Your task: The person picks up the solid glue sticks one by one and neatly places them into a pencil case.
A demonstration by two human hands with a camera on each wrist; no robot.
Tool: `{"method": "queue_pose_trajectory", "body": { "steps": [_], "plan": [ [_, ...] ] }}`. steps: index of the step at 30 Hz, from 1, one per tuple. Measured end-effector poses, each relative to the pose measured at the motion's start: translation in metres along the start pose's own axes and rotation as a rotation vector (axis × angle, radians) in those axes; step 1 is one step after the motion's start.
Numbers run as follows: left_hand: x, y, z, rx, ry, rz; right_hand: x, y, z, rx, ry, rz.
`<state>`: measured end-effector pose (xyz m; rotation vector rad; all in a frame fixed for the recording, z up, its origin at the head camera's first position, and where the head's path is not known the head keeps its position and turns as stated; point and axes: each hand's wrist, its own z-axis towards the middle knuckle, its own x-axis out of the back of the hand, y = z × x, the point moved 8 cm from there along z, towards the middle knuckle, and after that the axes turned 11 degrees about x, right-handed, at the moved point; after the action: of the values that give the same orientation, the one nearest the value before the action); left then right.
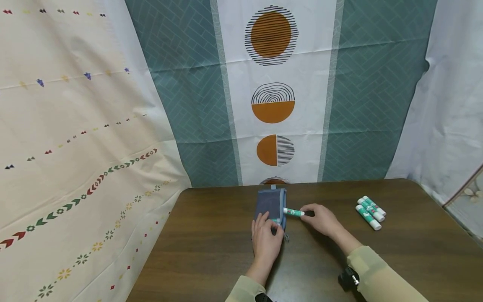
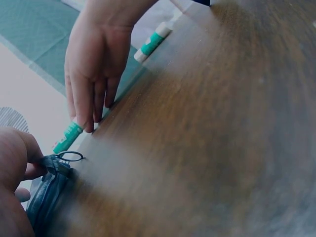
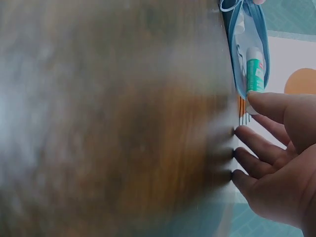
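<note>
A blue-grey zippered pouch [image 1: 270, 202] lies at the table's far middle, its opening facing right. My left hand [image 1: 266, 241] rests on its near part and pinches its edge; in the left wrist view the fingers grip the pouch [image 2: 47, 192] beside a cord loop. Between thumb and finger, my right hand [image 1: 323, 220] holds a green and white glue stick [image 1: 293, 212] by its right end. In the right wrist view the front of this glue stick [image 3: 255, 71] is inside the pouch mouth [image 3: 267, 49], and another white-ended stick [image 3: 240, 23] shows deeper in it.
Several glue sticks [image 1: 368, 217] lie side by side at the right of the brown wooden table [image 1: 211, 247]. Patterned cloths [image 1: 203, 105] hang behind the table and on both sides. A dark device [image 1: 348, 279] is strapped at the right wrist.
</note>
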<state>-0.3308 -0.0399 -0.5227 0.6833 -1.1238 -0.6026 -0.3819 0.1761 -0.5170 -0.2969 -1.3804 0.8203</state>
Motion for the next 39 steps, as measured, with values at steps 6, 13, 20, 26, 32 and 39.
{"method": "queue_pose_trajectory", "body": {
  "steps": [6, 13, 20, 26, 32, 39],
  "plan": [
    [0.001, 0.001, 0.000, 0.001, 0.003, 0.005, -0.005, -0.008, 0.003, 0.036, -0.005, -0.006],
    [0.001, 0.000, 0.000, 0.005, -0.004, -0.005, -0.015, -0.016, 0.007, 0.053, -0.025, -0.007],
    [0.000, 0.001, 0.000, 0.002, -0.004, -0.006, -0.023, -0.021, 0.012, 0.054, -0.035, -0.007],
    [0.000, 0.000, 0.000, -0.002, 0.006, -0.006, -0.028, -0.028, 0.017, 0.055, -0.041, -0.011],
    [0.000, 0.000, 0.001, -0.002, 0.008, -0.003, -0.033, -0.036, 0.019, 0.076, -0.031, -0.026],
    [0.000, 0.001, 0.001, -0.008, 0.013, 0.009, -0.038, -0.040, 0.021, 0.097, -0.043, -0.057]
  ]
}}
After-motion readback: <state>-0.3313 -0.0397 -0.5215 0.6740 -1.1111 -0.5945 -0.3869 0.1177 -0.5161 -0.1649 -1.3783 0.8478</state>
